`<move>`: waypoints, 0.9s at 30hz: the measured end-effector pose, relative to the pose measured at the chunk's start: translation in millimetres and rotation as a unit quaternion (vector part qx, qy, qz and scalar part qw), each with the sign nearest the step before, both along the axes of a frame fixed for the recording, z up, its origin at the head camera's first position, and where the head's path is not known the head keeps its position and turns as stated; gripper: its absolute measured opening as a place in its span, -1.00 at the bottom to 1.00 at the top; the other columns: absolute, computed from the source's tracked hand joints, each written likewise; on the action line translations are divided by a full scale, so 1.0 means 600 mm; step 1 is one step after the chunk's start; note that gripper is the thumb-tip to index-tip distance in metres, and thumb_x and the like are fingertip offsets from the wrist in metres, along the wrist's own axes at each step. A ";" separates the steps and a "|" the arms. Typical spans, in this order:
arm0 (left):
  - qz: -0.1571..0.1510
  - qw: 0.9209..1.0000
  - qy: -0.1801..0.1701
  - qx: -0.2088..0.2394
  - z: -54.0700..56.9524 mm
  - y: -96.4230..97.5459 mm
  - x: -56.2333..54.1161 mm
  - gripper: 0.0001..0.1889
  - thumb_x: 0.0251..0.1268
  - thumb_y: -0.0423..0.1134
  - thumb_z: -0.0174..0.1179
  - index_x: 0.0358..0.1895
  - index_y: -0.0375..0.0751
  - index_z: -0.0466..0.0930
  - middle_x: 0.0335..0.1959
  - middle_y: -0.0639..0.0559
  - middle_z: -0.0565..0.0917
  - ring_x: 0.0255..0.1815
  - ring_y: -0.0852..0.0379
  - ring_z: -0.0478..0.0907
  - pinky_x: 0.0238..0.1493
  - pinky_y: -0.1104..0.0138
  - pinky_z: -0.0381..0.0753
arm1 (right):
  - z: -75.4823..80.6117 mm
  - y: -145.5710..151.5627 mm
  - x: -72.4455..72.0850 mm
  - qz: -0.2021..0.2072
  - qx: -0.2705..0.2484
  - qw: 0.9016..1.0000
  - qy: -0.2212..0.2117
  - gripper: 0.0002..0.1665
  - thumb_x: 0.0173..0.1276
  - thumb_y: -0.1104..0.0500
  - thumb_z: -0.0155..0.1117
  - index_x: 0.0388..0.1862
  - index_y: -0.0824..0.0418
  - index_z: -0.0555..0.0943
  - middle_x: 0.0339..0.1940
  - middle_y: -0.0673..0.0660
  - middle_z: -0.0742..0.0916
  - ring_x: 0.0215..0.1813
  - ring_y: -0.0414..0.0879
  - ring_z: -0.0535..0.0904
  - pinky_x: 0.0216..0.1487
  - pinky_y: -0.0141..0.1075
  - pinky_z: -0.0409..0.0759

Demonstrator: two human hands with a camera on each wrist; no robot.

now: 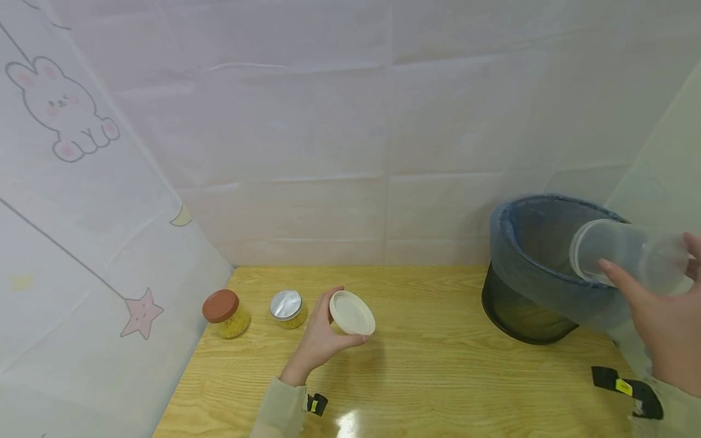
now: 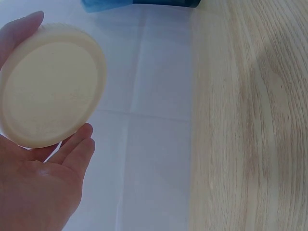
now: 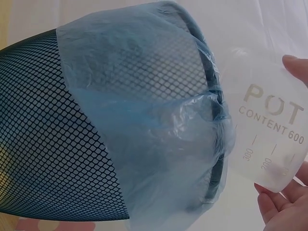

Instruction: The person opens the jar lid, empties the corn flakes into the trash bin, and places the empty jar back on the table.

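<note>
Head view: nearest, black straps (image 1: 630,389) sit at both sleeves (image 1: 279,404). Left hand (image 1: 317,340), low at centre above the wooden table (image 1: 438,377), is part-curled, thumb and fingers gripping a cream lid (image 1: 353,313) by opposite edges. Lid looks light, stiffish plastic; ribbed edge should give decent grip, so hold there, not on the flat face.

Right hand (image 1: 670,322), far right, is curved wide round the clear plastic container (image 1: 630,252), thumb on one side, fingers on the other, nearer the base end. Container lies tipped on its side, mouth toward the bin. Likely light, thin-walled, a bit squeezable, smooth enough to slip; not fragile. Best hold: round the body near the base, clear of the mouth. Right wrist view shows "POT CONTENT 600" and scale marks on its wall; contents, if any, can't tell.

Farther on, left part of table: jar with red-brown lid (image 1: 221,306) and, beside it, jar with silver lid (image 1: 286,305), both with yellow stuff inside, both well apart from the container. Right side: black mesh bin (image 1: 515,310) with blue liner (image 1: 509,246) folded over its rim. That rim and the loose film are the main obstacle, could snag the container's mouth; can't tell if they touch. Behind all, pale wall sheeting (image 1: 301,134).
</note>
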State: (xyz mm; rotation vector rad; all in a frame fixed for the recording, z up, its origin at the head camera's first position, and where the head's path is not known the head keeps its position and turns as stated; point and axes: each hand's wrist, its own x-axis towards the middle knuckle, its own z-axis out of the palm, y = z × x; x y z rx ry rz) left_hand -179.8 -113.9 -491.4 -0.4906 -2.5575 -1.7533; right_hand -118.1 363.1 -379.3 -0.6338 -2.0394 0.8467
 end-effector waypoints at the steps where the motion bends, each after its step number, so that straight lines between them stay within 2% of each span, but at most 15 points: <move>1: 0.000 1.000 -0.001 0.000 0.000 0.000 0.000 0.12 -0.23 -0.02 0.71 0.50 0.09 0.22 0.29 0.08 0.38 0.22 0.03 0.42 0.25 0.03 0.45 | 0.001 0.000 0.000 0.003 0.001 1.000 -0.008 -0.01 0.36 -0.15 0.42 0.65 -0.27 0.11 0.60 -0.04 0.28 0.59 -0.04 0.14 0.53 -0.02 0.09; 5: -0.001 1.000 -0.003 0.001 0.000 0.000 0.001 0.12 -0.23 -0.01 0.70 0.50 0.10 0.21 0.28 0.07 0.38 0.22 0.03 0.43 0.24 0.02 0.45 | 0.006 0.003 0.000 0.024 -0.003 0.999 -0.042 0.03 0.39 -0.17 0.38 0.67 -0.33 0.02 0.64 0.02 0.22 0.62 0.01 0.05 0.54 0.11 0.01; 11: -0.002 1.000 -0.003 0.002 0.000 -0.001 0.001 0.12 -0.23 0.00 0.70 0.50 0.09 0.21 0.28 0.07 0.38 0.21 0.03 0.42 0.25 0.02 0.45 | 0.014 0.012 -0.005 0.052 -0.016 0.996 -0.069 0.10 0.36 -0.13 0.43 0.66 -0.39 -0.06 0.66 -0.06 0.16 0.64 -0.02 -0.03 0.53 0.17 -0.03; 16: -0.004 1.000 -0.002 0.004 0.000 -0.001 0.002 0.12 -0.22 0.00 0.70 0.51 0.09 0.20 0.30 0.07 0.37 0.22 0.03 0.42 0.25 0.03 0.45 | 0.020 0.016 -0.011 0.062 -0.004 0.996 -0.068 0.11 0.34 -0.12 0.44 0.67 -0.32 -0.04 0.65 -0.03 0.18 0.63 0.03 0.00 0.53 0.17 -0.04; 23: -0.003 1.000 -0.003 0.006 -0.004 0.000 0.001 0.12 -0.21 0.00 0.70 0.50 0.10 0.21 0.29 0.07 0.37 0.21 0.03 0.42 0.24 0.03 0.46 | 0.035 0.011 -0.022 0.054 0.015 0.998 -0.006 0.09 0.32 -0.07 0.48 0.66 -0.30 0.04 0.62 -0.04 0.25 0.60 -0.06 0.09 0.56 0.00 0.00; 25: -0.004 1.000 -0.003 0.006 -0.005 -0.001 0.000 0.12 -0.21 0.00 0.70 0.51 0.10 0.20 0.29 0.06 0.37 0.20 0.03 0.43 0.23 0.03 0.46 | 0.040 0.010 -0.023 0.068 0.026 0.997 -0.019 0.12 0.32 -0.04 0.49 0.67 -0.27 0.00 0.63 0.00 0.23 0.61 0.00 0.08 0.55 0.07 0.01; 27: -0.005 1.000 -0.004 0.006 -0.006 -0.001 0.000 0.12 -0.21 0.01 0.69 0.51 0.10 0.20 0.29 0.06 0.37 0.21 0.03 0.42 0.23 0.02 0.46 | 0.044 0.012 -0.024 0.087 0.045 0.994 -0.051 0.17 0.30 -0.06 0.50 0.69 -0.21 -0.04 0.65 0.11 0.19 0.61 0.13 0.05 0.52 0.19 -0.01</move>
